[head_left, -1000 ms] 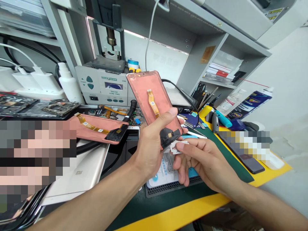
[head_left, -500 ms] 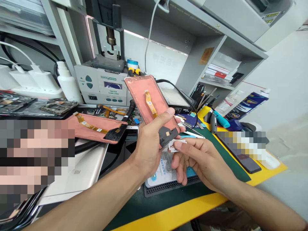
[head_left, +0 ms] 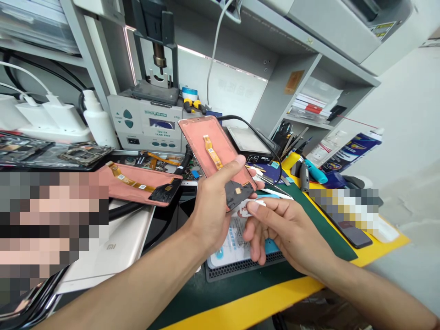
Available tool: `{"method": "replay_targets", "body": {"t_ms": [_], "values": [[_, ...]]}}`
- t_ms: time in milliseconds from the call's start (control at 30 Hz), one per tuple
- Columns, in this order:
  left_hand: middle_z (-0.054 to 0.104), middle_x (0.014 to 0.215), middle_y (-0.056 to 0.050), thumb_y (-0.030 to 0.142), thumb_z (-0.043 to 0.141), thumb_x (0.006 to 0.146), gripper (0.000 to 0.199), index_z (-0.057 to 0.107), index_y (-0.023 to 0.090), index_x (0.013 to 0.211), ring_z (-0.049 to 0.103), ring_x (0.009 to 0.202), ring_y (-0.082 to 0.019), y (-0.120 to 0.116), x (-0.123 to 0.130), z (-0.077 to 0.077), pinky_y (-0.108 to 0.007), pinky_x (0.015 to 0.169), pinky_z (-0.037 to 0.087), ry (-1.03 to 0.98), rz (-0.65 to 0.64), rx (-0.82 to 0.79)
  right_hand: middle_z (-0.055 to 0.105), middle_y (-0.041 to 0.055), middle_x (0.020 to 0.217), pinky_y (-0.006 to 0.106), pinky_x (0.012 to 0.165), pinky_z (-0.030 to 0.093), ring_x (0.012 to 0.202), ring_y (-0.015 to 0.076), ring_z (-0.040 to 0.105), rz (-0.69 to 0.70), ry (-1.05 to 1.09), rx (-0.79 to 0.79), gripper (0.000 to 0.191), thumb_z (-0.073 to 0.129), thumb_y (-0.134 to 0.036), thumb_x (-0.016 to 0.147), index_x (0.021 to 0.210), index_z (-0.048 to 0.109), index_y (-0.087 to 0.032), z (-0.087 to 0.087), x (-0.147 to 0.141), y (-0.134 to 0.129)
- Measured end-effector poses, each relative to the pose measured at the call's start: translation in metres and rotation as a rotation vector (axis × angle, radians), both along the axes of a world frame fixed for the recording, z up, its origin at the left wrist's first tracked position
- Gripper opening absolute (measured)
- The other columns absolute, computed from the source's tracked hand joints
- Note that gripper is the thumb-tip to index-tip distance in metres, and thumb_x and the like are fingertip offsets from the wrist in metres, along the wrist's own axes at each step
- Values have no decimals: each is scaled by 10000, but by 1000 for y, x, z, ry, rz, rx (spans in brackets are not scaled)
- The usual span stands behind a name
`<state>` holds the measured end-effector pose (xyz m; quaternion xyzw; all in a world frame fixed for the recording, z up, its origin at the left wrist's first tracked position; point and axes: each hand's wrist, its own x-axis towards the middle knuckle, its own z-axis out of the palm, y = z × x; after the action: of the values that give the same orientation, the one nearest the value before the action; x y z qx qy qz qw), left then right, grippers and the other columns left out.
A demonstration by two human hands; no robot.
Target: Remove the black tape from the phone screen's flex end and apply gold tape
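My left hand (head_left: 213, 201) grips a phone screen panel (head_left: 206, 142) by its lower end, thumb across the back. The panel leans away, its copper-pink back facing me, with an orange flex cable (head_left: 213, 153) and a black section at the bottom. Between thumb and fingers, my right hand (head_left: 278, 224) pinches a thin, pale razor blade (head_left: 244, 209) with a cut-out slot. The blade is close to the panel's bottom edge; whether they touch I cannot tell. To the left lies a second copper-backed screen panel (head_left: 134, 183).
Behind stands a grey soldering station (head_left: 147, 121) beside a white bottle (head_left: 98, 119). A white-backed phone (head_left: 106, 252) lies at left, partly behind my forearm. Below my hands is a dark perforated holder (head_left: 247, 268) on the green mat (head_left: 192, 293). A dark phone (head_left: 343, 222) rests at right.
The top end of the held panel has tipped down slightly. Both hands keep their grips, and the razor blade stays near the panel's bottom edge.
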<state>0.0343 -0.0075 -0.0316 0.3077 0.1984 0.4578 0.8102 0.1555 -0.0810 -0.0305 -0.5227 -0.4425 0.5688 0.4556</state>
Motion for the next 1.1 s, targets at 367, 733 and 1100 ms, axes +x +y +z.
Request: {"method": "replay_targets", "body": {"t_ms": [367,733,1100], "values": [[713,734,-66,443,669,832,309,722,139,815,660,640,-167,2,1,-1,-253,616,493,-28,-15,-12,694,65,520,170,421,524,402,108,620,-2,-17,20,449,658,-490,939,701,693,-111,-1,-1,-1],[722,795,-40,394,703,804,237,721,157,795,704,700,-180,3,-1,1,-272,662,559,-72,-23,-79,691,65,536,186,436,523,428,118,632,-5,28,49,419,688,-456,916,682,708,-110,1,1,-1],[722,810,-42,381,705,793,224,707,161,833,737,788,-216,4,0,3,-302,731,586,-77,-35,-61,700,67,550,190,452,530,434,115,632,16,12,39,426,670,-465,928,696,720,-111,-1,2,-3]]}}
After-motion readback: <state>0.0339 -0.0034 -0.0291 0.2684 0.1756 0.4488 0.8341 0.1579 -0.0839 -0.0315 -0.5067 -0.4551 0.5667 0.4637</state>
